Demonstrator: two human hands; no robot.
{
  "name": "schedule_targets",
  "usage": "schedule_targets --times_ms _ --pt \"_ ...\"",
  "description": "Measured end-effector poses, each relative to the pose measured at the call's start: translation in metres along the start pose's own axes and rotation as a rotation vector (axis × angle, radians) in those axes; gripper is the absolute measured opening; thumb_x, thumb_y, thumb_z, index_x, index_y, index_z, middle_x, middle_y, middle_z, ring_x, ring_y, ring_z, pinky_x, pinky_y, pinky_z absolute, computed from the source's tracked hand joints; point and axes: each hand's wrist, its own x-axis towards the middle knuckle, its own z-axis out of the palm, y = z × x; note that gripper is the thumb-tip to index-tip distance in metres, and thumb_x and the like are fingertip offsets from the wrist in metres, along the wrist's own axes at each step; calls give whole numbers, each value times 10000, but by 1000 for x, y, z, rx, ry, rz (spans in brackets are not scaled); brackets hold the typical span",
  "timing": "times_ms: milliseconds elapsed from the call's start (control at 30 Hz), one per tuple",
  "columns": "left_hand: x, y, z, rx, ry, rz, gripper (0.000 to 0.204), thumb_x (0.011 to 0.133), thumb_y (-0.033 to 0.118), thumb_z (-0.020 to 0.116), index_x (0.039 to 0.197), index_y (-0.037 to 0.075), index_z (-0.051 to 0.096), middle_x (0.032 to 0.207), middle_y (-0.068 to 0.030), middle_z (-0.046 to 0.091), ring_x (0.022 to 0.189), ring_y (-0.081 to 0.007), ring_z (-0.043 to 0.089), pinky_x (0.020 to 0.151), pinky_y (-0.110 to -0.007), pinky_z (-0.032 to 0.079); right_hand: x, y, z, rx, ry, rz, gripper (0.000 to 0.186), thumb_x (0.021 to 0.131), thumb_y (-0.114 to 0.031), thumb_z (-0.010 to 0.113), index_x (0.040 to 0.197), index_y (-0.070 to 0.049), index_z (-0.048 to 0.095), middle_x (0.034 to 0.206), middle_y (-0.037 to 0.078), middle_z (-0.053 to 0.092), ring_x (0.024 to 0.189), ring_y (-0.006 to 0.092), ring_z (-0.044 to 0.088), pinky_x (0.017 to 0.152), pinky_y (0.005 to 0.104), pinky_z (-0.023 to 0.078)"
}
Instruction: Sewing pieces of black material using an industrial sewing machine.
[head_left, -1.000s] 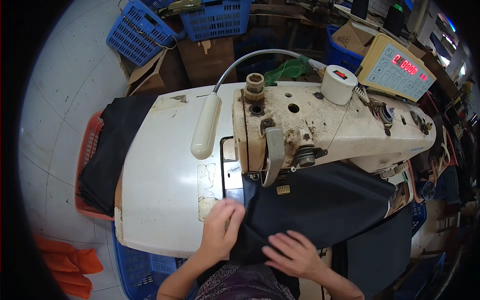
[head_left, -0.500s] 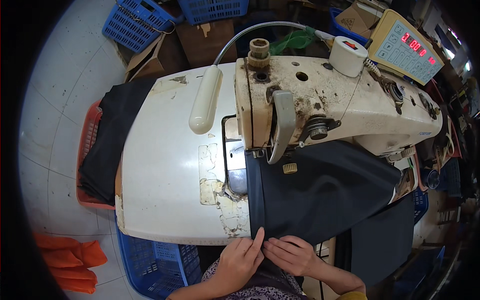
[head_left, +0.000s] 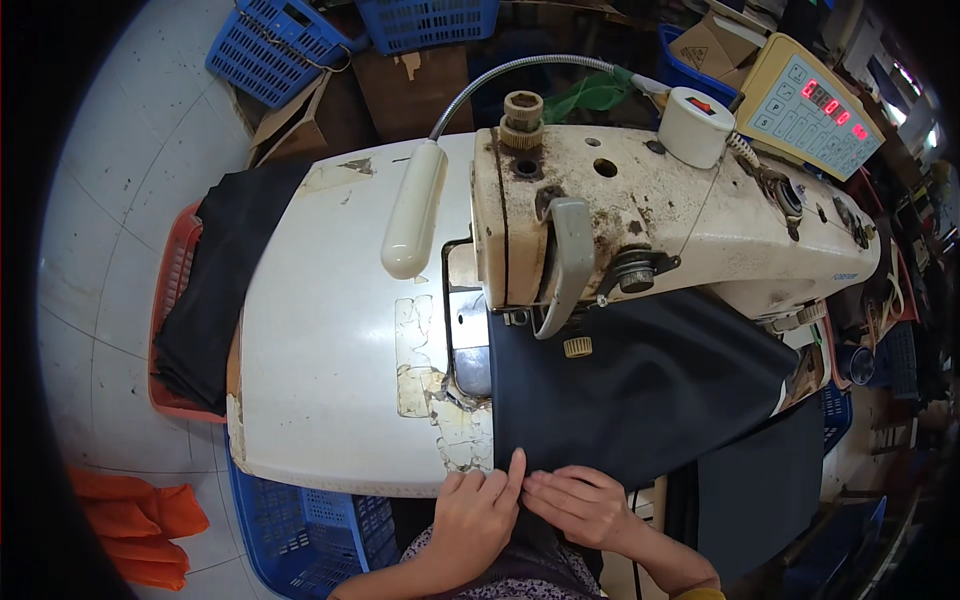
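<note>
Resting fingers (head_left: 515,473) of left hand (head_left: 475,522) and right hand (head_left: 584,508) at dark cloth (head_left: 620,400)'s near edge; cannot tell whether clenched on it. Beyond its left edge, open room across white bench (head_left: 330,400).

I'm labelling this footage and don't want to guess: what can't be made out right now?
In the head view:
Needle: hidden by the head of the sewing machine.
Black fabric beneath the fingers: covered by the left hand and right hand; their grip is unclear.
Lower blue basket: partly hidden under the white tabletop.
Upper middle blue crate: cut off by the picture's upper edge.
</note>
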Motion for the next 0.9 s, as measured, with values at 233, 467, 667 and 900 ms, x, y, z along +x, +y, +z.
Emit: schedule_targets --times_ms 233,467,667,900 --pt "22 -8 -3 66 15 -40 585 750 56 680 1314 -40 560 803 -56 492 734 -220 523 709 -367 379 18 18 -2 16 4 26 287 720 -22 649 997 -9 721 1083 85 708 1042 213 678 912 351 529" --pt "45 -21 -3 102 52 -60 545 759 50 671 1287 -41 576 803 -65 503 750 -223 530 728 -373 381 41 39 -7 41 -43 58 334 679 9 663 1008 -18 715 1096 82 709 1055 216 675 938 372 523" --pt "64 -32 1 108 124 -48 531 755 41 670 1272 -40 585 808 -65 510 758 -228 536 737 -372 388 53 54 -7 53 -44 73 315 702 6 679 1014 -26 715 1114 86 709 1066 237 672 946 384 528" --pt "80 -43 -2 72 133 -48 488 788 79 673 1255 -43 600 774 -69 519 711 -243 550 646 -379 432 63 72 -4 130 -7 113 240 758 -17 694 996 -36 719 1108 87 713 1063 247 675 928 395 542"
